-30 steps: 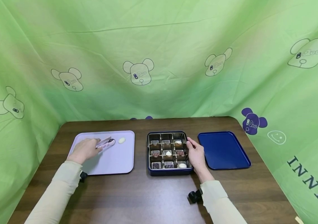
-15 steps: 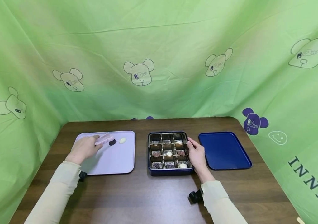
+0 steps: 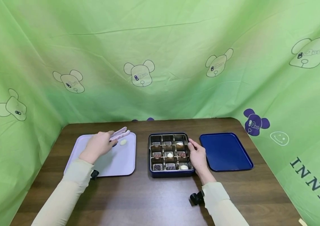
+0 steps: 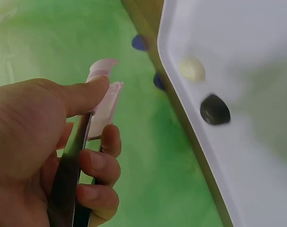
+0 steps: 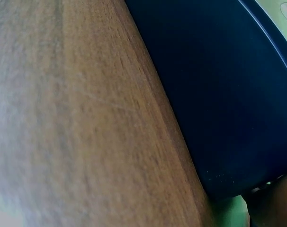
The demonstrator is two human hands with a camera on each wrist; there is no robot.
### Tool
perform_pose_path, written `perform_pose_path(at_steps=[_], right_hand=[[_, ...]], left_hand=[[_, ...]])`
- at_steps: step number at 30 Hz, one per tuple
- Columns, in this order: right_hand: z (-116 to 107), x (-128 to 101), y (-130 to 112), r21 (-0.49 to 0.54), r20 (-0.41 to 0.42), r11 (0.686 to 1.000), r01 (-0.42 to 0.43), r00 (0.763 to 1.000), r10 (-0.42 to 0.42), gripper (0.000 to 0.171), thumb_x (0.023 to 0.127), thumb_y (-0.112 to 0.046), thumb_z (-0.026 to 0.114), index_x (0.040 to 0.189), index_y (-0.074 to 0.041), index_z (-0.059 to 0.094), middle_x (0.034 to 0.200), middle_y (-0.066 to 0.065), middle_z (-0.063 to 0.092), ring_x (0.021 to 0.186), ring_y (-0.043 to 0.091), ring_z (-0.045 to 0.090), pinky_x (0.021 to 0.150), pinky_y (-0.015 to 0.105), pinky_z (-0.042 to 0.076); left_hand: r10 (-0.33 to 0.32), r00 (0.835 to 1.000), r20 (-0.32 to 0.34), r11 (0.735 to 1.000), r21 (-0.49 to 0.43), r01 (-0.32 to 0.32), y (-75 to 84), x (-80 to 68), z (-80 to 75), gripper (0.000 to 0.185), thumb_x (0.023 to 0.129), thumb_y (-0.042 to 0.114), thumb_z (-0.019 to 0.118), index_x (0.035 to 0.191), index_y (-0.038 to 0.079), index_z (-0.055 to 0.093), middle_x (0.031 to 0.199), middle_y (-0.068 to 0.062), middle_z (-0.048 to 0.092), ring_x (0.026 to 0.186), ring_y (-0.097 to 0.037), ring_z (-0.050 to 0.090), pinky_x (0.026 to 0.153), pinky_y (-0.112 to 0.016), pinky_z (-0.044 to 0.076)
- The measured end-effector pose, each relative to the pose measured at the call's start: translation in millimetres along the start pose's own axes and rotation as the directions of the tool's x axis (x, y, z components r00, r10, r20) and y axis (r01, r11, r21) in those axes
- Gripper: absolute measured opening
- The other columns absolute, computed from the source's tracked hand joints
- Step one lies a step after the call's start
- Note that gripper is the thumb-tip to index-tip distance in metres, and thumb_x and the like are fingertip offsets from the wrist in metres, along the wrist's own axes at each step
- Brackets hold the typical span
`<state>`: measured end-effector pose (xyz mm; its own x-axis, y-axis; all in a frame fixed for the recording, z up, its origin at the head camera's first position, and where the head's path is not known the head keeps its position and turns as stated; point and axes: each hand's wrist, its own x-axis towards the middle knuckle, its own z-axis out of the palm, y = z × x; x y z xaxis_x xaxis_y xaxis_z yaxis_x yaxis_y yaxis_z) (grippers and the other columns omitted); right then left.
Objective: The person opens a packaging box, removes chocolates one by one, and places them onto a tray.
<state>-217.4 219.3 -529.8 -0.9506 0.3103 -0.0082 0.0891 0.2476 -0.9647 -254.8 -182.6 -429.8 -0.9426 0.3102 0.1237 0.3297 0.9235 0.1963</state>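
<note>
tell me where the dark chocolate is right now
In the left wrist view the dark chocolate lies on the lilac tray, beside the white chocolate.

Dark chocolate [image 3: 115,144] half hidden behind left hand [image 3: 97,146]

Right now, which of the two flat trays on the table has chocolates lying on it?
The lilac plastic tray beside the left hand: a white chocolate and a dark one lie on it. The dark blue tray shows none.
</note>
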Motion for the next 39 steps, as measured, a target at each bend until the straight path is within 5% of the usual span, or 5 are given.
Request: perform_pose_path(at_steps=[17,29,39], right_hand=[[0.4,-0.9,2.7,0.002,-0.01,1.0,0.0,1.0,0.0,0.039,0.106,-0.018,0.054,0.141,-0.001,0.057,0.146,0.021,0.053,0.141,0.033,0.043,0.116,0.044,0.033],[-0.3,0.2,0.6,0.014,-0.007,1.0,0.001,1.0,-0.001,0.039,0.106,-0.018,0.054,0.141,0.0,0.057,0.146,0.021,0.052,0.142,0.033,0.042,0.117,0.044,0.032],[1.4,1.7,0.5,0.016,-0.011,1.0,0.011,1.0,-0.011,0.039,0.106,-0.018,0.054,0.14,0.0,0.058,0.145,0.021,0.053,0.141,0.033,0.043,0.117,0.044,0.032]], left_hand=[[0.168,0.985,0.044,0.978,0.119,-0.172,72.9,35.6,20.7,0.023,0.095,0.037,0.07,0.103,0.016,0.067,0.082,-0.006,0.069,0.075,-0.031,0.068,0.061,-0.051,0.054],[0.259,0.958,0.119,0.938,0.207,-0.279,127.5,56.4,36.4,0.037,0.098,0.043,0.064,0.126,0.018,0.067,0.098,-0.009,0.074,0.086,-0.031,0.071,0.066,-0.048,0.056],[0.311,0.934,0.174,0.907,0.24,-0.346,160.9,69.1,40.3,0.036,0.1,0.045,0.059,0.126,0.021,0.066,0.097,-0.003,0.073,0.081,-0.026,0.07,0.065,-0.044,0.057]])
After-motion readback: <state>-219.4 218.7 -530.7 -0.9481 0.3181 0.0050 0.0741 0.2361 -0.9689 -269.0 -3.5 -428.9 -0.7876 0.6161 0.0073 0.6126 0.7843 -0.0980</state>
